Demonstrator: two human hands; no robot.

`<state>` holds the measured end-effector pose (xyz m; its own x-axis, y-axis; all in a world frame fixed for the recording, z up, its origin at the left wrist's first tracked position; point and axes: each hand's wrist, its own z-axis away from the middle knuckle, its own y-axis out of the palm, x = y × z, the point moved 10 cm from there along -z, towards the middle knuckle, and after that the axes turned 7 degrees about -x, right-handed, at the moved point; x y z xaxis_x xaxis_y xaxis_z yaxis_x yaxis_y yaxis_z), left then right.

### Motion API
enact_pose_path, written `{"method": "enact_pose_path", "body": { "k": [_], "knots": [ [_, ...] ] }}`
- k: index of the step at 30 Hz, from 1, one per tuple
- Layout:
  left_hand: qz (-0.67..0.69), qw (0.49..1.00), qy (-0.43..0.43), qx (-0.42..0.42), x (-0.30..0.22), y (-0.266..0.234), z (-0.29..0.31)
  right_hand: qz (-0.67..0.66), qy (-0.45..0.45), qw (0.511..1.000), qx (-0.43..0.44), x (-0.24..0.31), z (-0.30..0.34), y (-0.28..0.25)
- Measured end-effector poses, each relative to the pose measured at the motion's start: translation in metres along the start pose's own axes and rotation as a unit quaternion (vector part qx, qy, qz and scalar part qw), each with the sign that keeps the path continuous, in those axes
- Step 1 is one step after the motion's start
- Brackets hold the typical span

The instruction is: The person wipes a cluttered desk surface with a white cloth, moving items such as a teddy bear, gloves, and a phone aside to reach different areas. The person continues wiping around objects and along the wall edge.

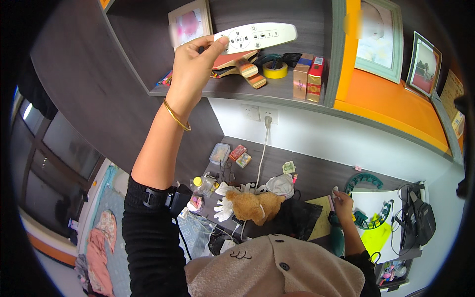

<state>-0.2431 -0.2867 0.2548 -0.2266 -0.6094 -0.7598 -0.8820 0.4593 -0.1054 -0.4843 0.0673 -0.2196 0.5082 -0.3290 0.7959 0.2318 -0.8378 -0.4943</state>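
My left hand (193, 62) is raised to the shelf and grips a white remote control (269, 35) by its left end, thumb on its face. The remote lies level, its round button ring toward me. Behind and below it on the shelf are table tennis paddles (250, 69) with striped wooden handles, and a roll of yellow tape (275, 70). Low on the right, my right hand (342, 205) is over the desk beside a yellowish sheet (320, 213). Its fingers look closed, with a small pale bit at the tips that I cannot make out.
Two small boxes (308, 79) stand on the shelf near picture frames (378, 39). A white cable runs from a wall socket (267, 119) down to the desk. There lie a brown plush toy (255, 205), a yellow-capped bottle (202, 183), a plastic container (219, 153) and a black pouch (423, 220).
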Motion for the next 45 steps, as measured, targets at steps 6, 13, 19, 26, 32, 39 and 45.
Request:
{"method": "enact_pose_path", "body": {
  "k": [6,13,19,26,32,39,45],
  "knots": [
    [-0.014,1.0,0.027,-0.007,-0.008,-0.017,0.014,0.007,-0.037,0.999,0.013,0.01,-0.004,0.014],
    [-0.022,0.999,0.04,-0.009,-0.014,-0.034,0.027,0.016,-0.031,0.999,0.041,0.014,-0.003,0.022],
    [-0.036,0.998,0.06,-0.006,-0.015,-0.041,0.03,0.021,-0.031,0.998,0.053,0.019,-0.005,0.029],
    [-0.084,0.977,0.183,-0.07,-0.028,-0.041,0.026,0.012,-0.059,0.997,0.053,0.026,-0.005,0.035],
    [-0.309,0.858,0.395,-0.11,-0.053,0.025,0.038,-0.01,-0.027,0.999,0.043,0.015,0.001,0.029],
    [-0.496,0.753,0.429,0.045,-0.036,0.124,0.032,0.027,-0.006,1.0,0.009,-0.019,0.01,0.011],
    [-0.533,0.735,0.409,0.091,-0.028,0.15,0.043,-0.008,-0.001,1.0,0.018,-0.021,0.014,0.009]
  ]
}}
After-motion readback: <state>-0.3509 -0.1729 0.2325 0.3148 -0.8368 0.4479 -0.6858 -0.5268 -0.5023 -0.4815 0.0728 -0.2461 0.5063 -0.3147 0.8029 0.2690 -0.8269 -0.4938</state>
